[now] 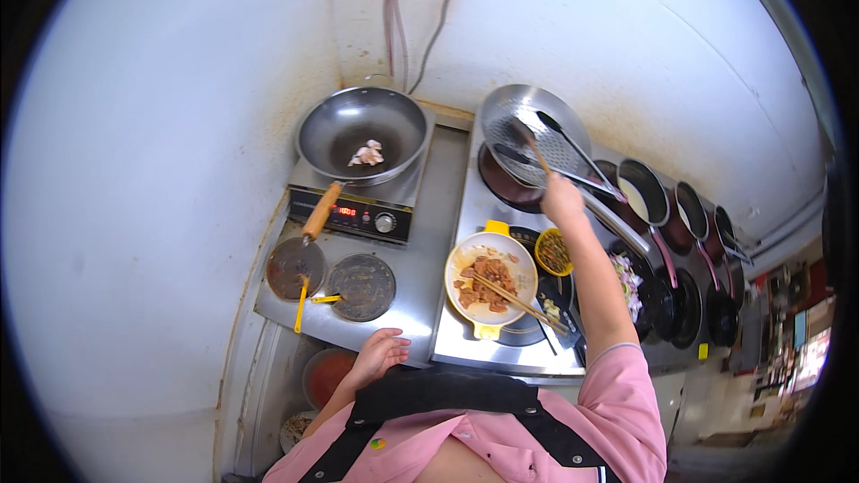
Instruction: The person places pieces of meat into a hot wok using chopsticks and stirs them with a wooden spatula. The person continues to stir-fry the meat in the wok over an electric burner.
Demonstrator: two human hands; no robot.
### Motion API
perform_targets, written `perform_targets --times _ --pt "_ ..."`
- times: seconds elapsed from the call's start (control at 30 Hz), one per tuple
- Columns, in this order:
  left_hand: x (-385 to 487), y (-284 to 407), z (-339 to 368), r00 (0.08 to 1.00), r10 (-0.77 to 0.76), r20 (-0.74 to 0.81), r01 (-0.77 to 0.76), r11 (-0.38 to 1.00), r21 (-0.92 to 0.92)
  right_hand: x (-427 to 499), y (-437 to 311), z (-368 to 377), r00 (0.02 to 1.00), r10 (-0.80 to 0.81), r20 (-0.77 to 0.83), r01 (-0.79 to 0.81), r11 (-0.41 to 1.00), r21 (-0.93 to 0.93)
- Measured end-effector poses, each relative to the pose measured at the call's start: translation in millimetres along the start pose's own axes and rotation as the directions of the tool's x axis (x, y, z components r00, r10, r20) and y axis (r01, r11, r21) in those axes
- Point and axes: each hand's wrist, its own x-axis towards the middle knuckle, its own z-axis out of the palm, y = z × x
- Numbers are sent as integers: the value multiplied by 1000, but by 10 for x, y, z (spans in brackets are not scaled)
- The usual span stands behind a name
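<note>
My right hand (562, 201) is closed on the handle of a wooden spatula (537, 151), whose head is over a perforated metal strainer (520, 104). Black-headed utensils (570, 141) with metal handles also lie across the strainer. My left hand (382, 352) holds nothing, fingers loosely apart, near the front edge of the steel counter. A wok (396, 114) with a wooden handle holds a small pale clump, apparently meat or fat (368, 154). Closer to me, a white bowl (456, 305) with yellow handles contains sliced, sauced meat (486, 278) and wooden chopsticks (513, 298).
The wok stands on an induction cooker (349, 215) with a lit display. Two round dark lids or discs (362, 292) lie before it. A yellow bowl of chopped green seasoning (553, 252), chopped onion (627, 282) and several saucepans (644, 191) line the right side. Cables (396, 20) hang along the wall.
</note>
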Motion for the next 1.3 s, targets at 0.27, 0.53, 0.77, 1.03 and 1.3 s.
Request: perform_targets --times 0.27,0.53,0.77,1.03,1.3 --pt "-71 188 -495 981 126 -147 -141 986 -92 -574 -370 -591 983 -134 -125 183 744 643" --pt "114 849 -611 902 370 -224 -409 898 -161 -8 -1781 4 862 -414 293 83 685 724" --pt "150 1129 -682 884 376 -276 -432 883 -181 477 -2294 579 905 -305 296 4 703 711" --pt "252 1353 -688 863 408 -297 -486 829 -276 568 -2319 557 866 -296 402 -213 509 834" --pt "383 1703 -544 867 435 -244 -497 792 -355 596 -2308 484 893 -285 348 -79 663 745"
